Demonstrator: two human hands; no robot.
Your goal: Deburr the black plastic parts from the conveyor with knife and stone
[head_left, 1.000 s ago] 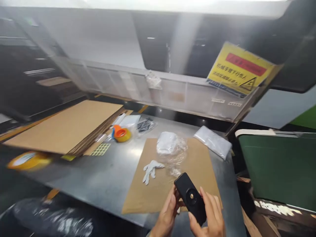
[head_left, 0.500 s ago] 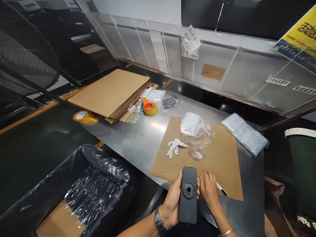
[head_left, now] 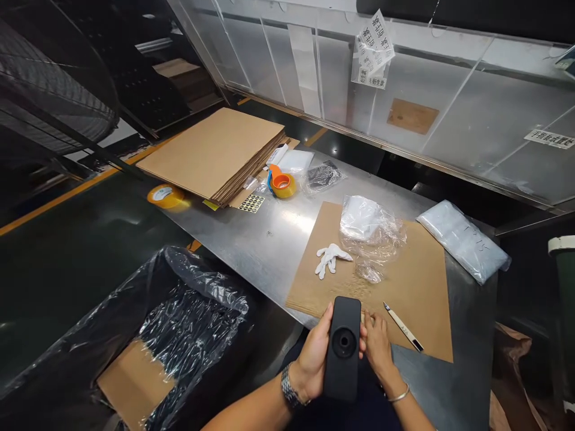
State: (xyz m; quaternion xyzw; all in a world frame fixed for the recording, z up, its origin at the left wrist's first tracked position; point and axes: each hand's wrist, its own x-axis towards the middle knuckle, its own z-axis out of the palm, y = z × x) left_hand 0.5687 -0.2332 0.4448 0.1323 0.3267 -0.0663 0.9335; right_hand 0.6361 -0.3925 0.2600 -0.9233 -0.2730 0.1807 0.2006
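Upright in my left hand is a flat black rectangular device with a round, lens-like disc; my fingers wrap round its sides. Close by its right edge, my right hand has bent fingers, their tips partly hidden, so what they grip cannot be made out. Right of that hand, a slim white pointed tool marked "A26" lies on the brown cardboard sheet. A white glove rests on the same sheet, near white material in a clear plastic bag.
Stacked cardboard covers the far left of the metal table. Beside it are an orange tape dispenser, a yellow tape roll and a sticker sheet. A plastic-wrapped pack lies right. Below left, a black-lined bin holds cardboard.
The view has shifted, moving the table things rightward in it. My right hand has moved closer to the black device, uncovering more of the white tool. The device's disc shows darker now.
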